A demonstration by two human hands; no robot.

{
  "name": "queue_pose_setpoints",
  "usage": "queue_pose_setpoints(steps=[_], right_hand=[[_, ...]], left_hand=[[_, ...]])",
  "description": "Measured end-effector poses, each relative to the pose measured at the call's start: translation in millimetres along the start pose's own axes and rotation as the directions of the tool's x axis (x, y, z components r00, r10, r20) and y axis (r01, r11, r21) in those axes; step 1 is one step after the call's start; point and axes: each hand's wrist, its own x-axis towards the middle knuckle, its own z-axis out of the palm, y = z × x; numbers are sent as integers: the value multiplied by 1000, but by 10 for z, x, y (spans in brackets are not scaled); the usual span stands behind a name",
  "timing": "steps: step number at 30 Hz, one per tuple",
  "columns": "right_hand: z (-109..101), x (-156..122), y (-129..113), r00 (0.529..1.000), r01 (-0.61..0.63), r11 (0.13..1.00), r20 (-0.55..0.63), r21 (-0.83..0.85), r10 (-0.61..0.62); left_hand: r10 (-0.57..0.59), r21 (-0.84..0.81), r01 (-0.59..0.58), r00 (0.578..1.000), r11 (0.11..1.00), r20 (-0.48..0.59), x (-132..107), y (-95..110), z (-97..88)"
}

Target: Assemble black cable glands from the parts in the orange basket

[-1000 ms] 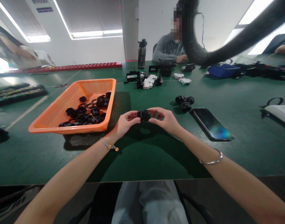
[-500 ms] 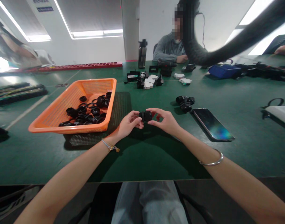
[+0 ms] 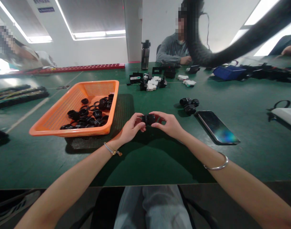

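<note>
- The fingers of my left hand (image 3: 131, 128) pinch the left end of a short, black, cylindrical part (image 3: 149, 119), plastic by the look of it.
- My right hand (image 3: 169, 124) grips its other end between thumb and forefinger — the part sits between both hands, roughly level.
- I'd hold the left end firm and press lightly with the right, so that both ends stay in line.
- Below is the green, smooth-topped desk (image 3: 145, 165); staying low over it seems wise, in case something slips.
- To my left, the orange, perforated plastic basket (image 3: 94, 88) holds loose black rings and cylinders; my wrist should clear its rim.
- To my right, a cluster of black, rounded parts (image 3: 189, 105) lies near the dark, glossy smartphone (image 3: 215, 125) — elbow in.
</note>
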Motion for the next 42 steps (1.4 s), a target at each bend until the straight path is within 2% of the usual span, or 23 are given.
queue_pose_setpoints(steps=[10,13,17,20,26,32,42], right_hand=[[44,-15,-45,998,-22,999,53,47,19],[51,-15,-48,999,-21,997,42,68,18],[58,-14,-47,1000,16,997,16,76,-17],[62,-18,-43,998,62,997,10,52,-63],[68,-39,-36,993,118,993,31,-15,-117],[73,-54,-60,990,128,992,59,-15,-127],[129,-77,-100,998,-12,1000,68,22,11]], left_hand=[[13,222,-7,1000,975,-28,-20,41,-33],[18,168,-16,1000,986,-11,-18,33,-26],[4,2,-4,1000,1000,31,-6,27,0],[-19,-31,20,999,999,51,3,23,15],[-16,160,14,1000,987,15,-8,37,23],[-13,394,23,1000,919,-26,-28,92,33],[38,578,-7,998,816,-41,-31,113,15]])
